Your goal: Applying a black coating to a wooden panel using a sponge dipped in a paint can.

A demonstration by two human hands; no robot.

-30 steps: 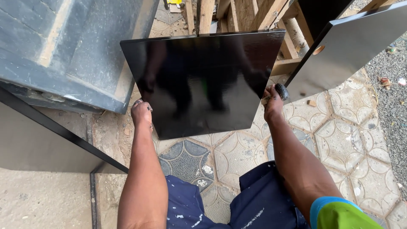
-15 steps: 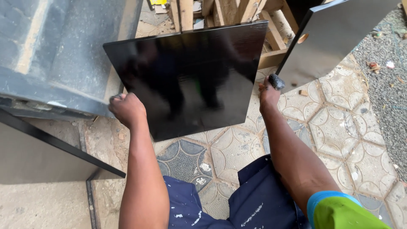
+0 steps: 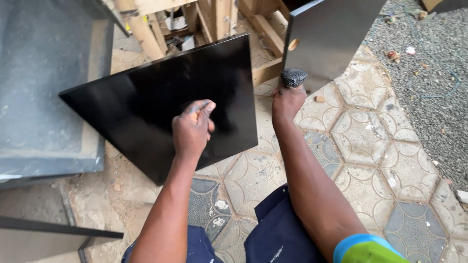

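Rubbing a glossy face like this calls, in my judgement, for even, light strokes with the panel held steady, so that no patch is missed and no edge is rounded over.

Head view: the black panel (image 3: 161, 102) stands tilted on the patterned paving (image 3: 360, 141), its lower corner close to the person's knees and its top edge leaning toward the wooden frame (image 3: 214, 19) behind. The left hand (image 3: 192, 129) is in front of the panel's glossy face, fingers (image 3: 202, 108) curled loosely inward with dusty grey tips; whether they press on the surface or hover just off it I cannot tell, and nothing shows inside the curl. The right hand (image 3: 287, 100) is at the panel's right edge, closed around a small grey abrasive pad (image 3: 294, 77) that sticks up above the knuckles; whether the hand also steadies the panel's edge is hidden. Just beyond stands a second dark board (image 3: 331, 34) with a round hole near its edge. A grey dusty slab (image 3: 44, 87) lies to the left, and gravel (image 3: 429, 63) lies to the right.
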